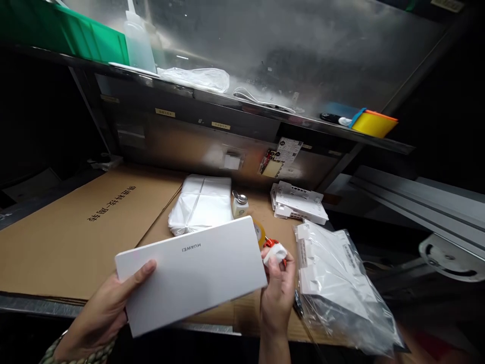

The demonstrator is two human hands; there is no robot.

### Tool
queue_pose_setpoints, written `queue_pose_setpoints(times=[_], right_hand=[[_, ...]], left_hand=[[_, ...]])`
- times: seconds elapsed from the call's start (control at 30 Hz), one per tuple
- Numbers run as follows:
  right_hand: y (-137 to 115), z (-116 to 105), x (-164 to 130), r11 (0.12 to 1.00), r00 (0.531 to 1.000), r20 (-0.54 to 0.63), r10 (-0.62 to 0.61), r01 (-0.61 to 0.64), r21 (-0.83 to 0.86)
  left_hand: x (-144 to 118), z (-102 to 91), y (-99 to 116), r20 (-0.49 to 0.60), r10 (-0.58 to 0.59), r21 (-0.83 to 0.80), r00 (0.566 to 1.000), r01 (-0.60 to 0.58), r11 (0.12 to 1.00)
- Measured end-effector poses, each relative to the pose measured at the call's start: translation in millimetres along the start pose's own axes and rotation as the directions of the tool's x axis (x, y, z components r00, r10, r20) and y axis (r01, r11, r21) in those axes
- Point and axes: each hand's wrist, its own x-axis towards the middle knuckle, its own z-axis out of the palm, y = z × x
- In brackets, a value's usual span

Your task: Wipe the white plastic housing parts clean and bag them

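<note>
My left hand (113, 303) grips the left end of a flat white device cover (200, 278) printed with "HUAWEI", its thumb on the top face. The cover is held tilted above the bench, the lettering upside down to me. Beside the cover's right end, my right hand (278, 283) pinches a crumpled white wipe (276, 253) between thumb and fingers. Just behind that hand lie something red and a roll of yellowish tape (259, 231), partly hidden by the cover. A small dispenser bottle (240, 205) with a metal top stands beyond the cover.
Plastic-wrapped white sheets (206, 197) lie behind the cover. Clear-bagged white parts (333, 273) sit at right, with loose white housings (299, 202) behind them. Cardboard (76, 232) covers the left side. A metal shelf (242, 101) overhead carries a green bin (76, 35), a squeeze bottle (139, 43) and a yellow container (373, 124).
</note>
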Motion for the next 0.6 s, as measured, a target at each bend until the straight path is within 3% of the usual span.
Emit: queue_pose_setpoints(times=[0.03, 0.1, 0.13, 0.2, 0.27, 0.4, 0.47, 0.6], right_hand=[[1, -5, 4, 0.997, 0.999, 0.003, -0.038, 0.038, -0.074], [-1, -13, 11, 0.982, 0.999, -0.015, -0.047, 0.044, -0.184], [-4, -17, 14, 0.978, 0.999, -0.028, -0.02, 0.013, -0.208], [-13, -23, 18, 0.974, 0.998, -0.038, 0.06, -0.066, -0.215], [-23, -23, 17, 0.971, 0.995, -0.018, 0.101, -0.102, -0.218], [-38, -11, 12, 0.968, 0.999, 0.017, 0.042, -0.037, -0.247], [-42, -3, 11, 0.966, 0.999, 0.031, -0.013, 0.021, -0.257], [-46, 10, 7, 0.956, 0.989, 0.119, -0.083, 0.113, -0.272]], left_hand=[[0, -0.1, 6, -0.072, -0.033, 0.071, 0.997, 0.038, 0.997], [1, -0.8, 17, -0.101, 0.097, 0.317, 0.99, -0.06, 0.946], [2, -1.1, 21, -0.026, 0.208, 0.426, 0.978, -0.177, 0.887], [6, -0.7, 28, 0.206, 0.365, 0.537, 0.908, -0.417, 0.734], [10, 2.8, 31, 0.359, 0.431, 0.545, 0.828, -0.561, 0.623], [13, 17.2, 35, 0.423, 0.56, 0.51, 0.713, -0.698, 0.503], [12, 23.5, 37, 0.424, 0.581, 0.504, 0.694, -0.714, 0.485], [6, 29.1, 42, 0.411, 0.582, 0.525, 0.701, -0.704, 0.478]])
